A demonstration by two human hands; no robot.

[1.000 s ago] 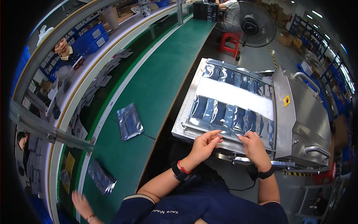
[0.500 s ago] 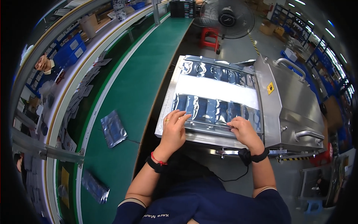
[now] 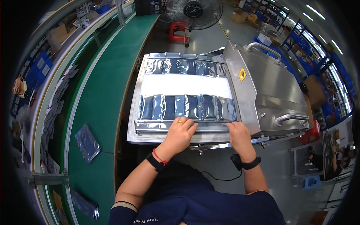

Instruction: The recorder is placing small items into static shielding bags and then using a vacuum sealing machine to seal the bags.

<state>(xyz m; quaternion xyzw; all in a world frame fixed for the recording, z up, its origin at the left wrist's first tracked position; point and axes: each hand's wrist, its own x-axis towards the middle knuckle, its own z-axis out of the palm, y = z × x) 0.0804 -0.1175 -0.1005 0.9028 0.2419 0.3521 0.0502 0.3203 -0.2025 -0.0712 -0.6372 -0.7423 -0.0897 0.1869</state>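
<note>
Left hand and right hand had shifted rightward along the front bar. Near the frame's centre, the left's fingers curled narrowly; the right's bunched at the bar's right end. Whether either gripped, I couldn't tell. Silvery bags lay just above; keeping their lower edges flat seemed wise.
</note>
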